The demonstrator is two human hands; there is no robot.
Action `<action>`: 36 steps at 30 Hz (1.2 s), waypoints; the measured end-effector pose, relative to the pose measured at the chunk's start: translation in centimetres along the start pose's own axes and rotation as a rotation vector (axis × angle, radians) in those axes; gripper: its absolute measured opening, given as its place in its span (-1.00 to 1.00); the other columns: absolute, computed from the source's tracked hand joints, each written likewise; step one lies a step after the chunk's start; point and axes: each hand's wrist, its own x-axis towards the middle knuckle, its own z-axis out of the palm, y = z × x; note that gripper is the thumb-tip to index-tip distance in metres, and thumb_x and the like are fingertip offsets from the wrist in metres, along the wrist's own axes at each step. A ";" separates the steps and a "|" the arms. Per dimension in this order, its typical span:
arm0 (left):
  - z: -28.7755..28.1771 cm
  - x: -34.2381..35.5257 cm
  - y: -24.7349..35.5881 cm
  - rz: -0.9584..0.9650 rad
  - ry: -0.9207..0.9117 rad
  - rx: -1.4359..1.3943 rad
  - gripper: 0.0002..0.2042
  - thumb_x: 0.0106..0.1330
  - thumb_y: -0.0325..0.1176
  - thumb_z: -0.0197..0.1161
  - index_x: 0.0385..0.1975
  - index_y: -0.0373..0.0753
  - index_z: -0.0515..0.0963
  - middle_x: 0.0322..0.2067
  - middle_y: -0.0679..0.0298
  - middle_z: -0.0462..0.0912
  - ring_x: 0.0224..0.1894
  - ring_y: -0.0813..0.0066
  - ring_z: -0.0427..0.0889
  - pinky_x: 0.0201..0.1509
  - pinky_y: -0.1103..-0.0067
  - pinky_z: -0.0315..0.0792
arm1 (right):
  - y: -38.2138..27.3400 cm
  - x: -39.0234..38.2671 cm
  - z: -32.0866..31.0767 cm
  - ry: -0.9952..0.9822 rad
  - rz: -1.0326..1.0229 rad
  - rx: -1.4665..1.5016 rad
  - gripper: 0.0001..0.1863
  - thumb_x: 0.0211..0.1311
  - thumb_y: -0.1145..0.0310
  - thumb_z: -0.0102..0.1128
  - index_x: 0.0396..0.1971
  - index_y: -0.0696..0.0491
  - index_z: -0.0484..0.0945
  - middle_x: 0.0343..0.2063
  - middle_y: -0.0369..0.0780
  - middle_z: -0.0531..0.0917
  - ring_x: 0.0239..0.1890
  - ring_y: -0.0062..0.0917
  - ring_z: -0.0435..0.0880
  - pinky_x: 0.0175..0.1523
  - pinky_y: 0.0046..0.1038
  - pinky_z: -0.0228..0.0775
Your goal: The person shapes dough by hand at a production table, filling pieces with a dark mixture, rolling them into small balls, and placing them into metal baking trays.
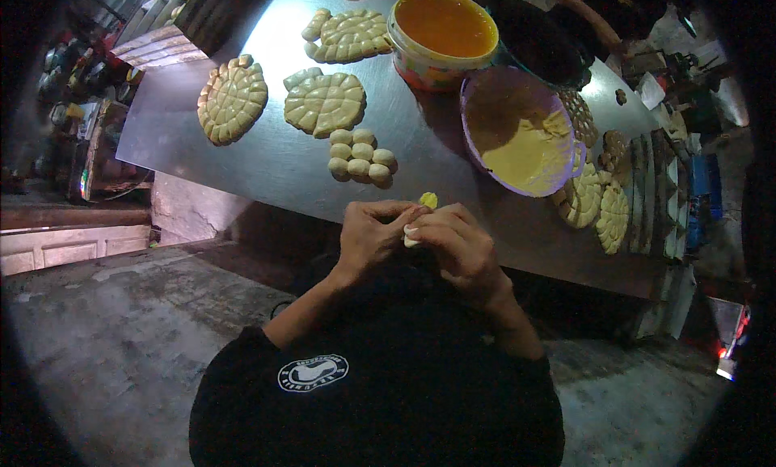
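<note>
Just off the near edge of the metal table, my left hand (373, 234) and my right hand (459, 245) meet with fingers pinched around a small pale piece of dough (411, 241). A dab of yellow filling (428, 199) shows above the fingertips. Most of the dough is hidden by the fingers. Beyond my hands lies a cluster of several small round dough balls (360, 153), touching one another in rows. To the right of it, a purple basin (466, 135) with a handle tilts toward me, with thick yellow cream (517, 147) inside.
Flat, scored dough shapes (326, 103) lie on the metal table (170, 115). Behind the basin stand a bucket of orange liquid (447, 26) and a dark bowl (537, 42). Wooden trays (166, 46) are stacked far left. Another person's arm (586, 14) reaches in at the far right.
</note>
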 end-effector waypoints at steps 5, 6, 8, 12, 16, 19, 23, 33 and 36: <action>-4.3 1.5 -1.4 0.267 -0.182 -0.144 -0.76 0.28 -0.33 0.30 -0.13 -0.31 0.67 -0.19 0.21 0.71 -0.16 0.61 0.61 -0.04 0.63 0.47 | -0.2 2.5 2.1 0.022 0.204 -0.041 -0.72 -0.05 0.62 0.33 -0.25 0.13 0.59 -0.26 -0.16 0.60 -0.29 -0.35 0.59 -0.21 -0.36 0.49; -5.4 1.9 -1.5 0.292 -0.238 -0.152 -0.76 0.28 -0.34 0.29 -0.13 -0.32 0.67 -0.17 0.20 0.71 -0.13 0.58 0.60 -0.01 0.62 0.46 | -0.1 3.2 2.7 0.022 0.190 -0.077 -0.70 -0.05 0.62 0.34 -0.24 0.12 0.58 -0.27 -0.16 0.60 -0.30 -0.36 0.59 -0.22 -0.36 0.48; -7.4 2.8 -1.4 0.343 -0.349 -0.169 -0.77 0.28 -0.36 0.28 -0.13 -0.33 0.66 -0.11 0.17 0.69 -0.07 0.52 0.60 0.05 0.59 0.44 | -0.2 4.8 3.8 0.047 0.358 0.010 -0.66 -0.04 0.61 0.35 -0.19 0.10 0.58 -0.25 -0.16 0.59 -0.26 -0.38 0.59 -0.20 -0.38 0.48; -10.4 5.3 -1.1 0.050 -0.277 -0.197 -0.74 0.32 -0.33 0.26 -0.11 -0.35 0.64 -0.11 0.21 0.67 -0.13 0.50 0.61 0.04 0.54 0.47 | 0.4 8.0 5.8 0.124 0.490 0.308 -0.62 -0.02 0.56 0.38 -0.12 0.06 0.58 -0.20 -0.17 0.58 -0.17 -0.41 0.59 -0.17 -0.42 0.46; -13.3 8.0 -2.7 -0.240 -0.354 -0.455 -0.68 0.34 -0.26 0.25 -0.06 -0.39 0.60 -0.18 0.23 0.65 -0.20 0.54 0.60 -0.01 0.57 0.49 | 1.0 10.3 8.9 0.025 0.574 0.193 -0.54 -0.02 0.50 0.41 -0.05 0.06 0.53 -0.22 -0.18 0.60 -0.12 -0.39 0.59 -0.10 -0.45 0.46; -15.1 9.6 -3.9 -0.324 -0.444 -0.507 -0.65 0.35 -0.21 0.25 -0.07 -0.40 0.59 -0.22 0.23 0.64 -0.23 0.57 0.58 -0.04 0.61 0.50 | 2.2 11.1 10.3 -0.029 0.579 -0.102 -0.48 -0.03 0.48 0.44 -0.01 0.07 0.48 -0.21 -0.20 0.59 -0.11 -0.40 0.59 -0.05 -0.46 0.46; -15.1 11.6 -5.0 -0.073 -0.354 -0.086 -0.69 0.34 -0.26 0.25 -0.10 -0.40 0.60 -0.27 0.22 0.63 -0.19 0.49 0.58 -0.07 0.61 0.47 | 3.9 10.0 14.0 0.226 0.877 0.178 -0.51 -0.03 0.47 0.46 -0.05 0.07 0.48 -0.20 -0.26 0.59 -0.11 -0.53 0.57 -0.02 -0.49 0.43; -15.0 15.6 -8.0 0.011 -0.183 -0.178 -0.73 0.46 -0.29 0.05 0.06 -0.25 0.45 -0.22 0.21 0.58 -0.20 0.54 0.55 -0.13 0.60 0.44 | 14.7 7.3 14.2 0.459 1.200 0.017 -0.76 0.11 0.38 0.36 -0.23 0.10 0.58 -0.19 -0.24 0.62 -0.13 -0.47 0.60 -0.04 -0.43 0.44; -15.8 15.4 -7.1 -0.070 -0.236 -0.106 -0.73 0.46 -0.28 0.06 0.01 -0.29 0.49 -0.26 0.25 0.60 -0.21 0.55 0.55 -0.11 0.61 0.43 | 16.9 6.5 13.4 0.231 1.143 -0.165 -0.80 0.19 0.34 0.27 -0.22 0.10 0.63 -0.18 -0.19 0.62 -0.14 -0.38 0.60 -0.02 -0.38 0.44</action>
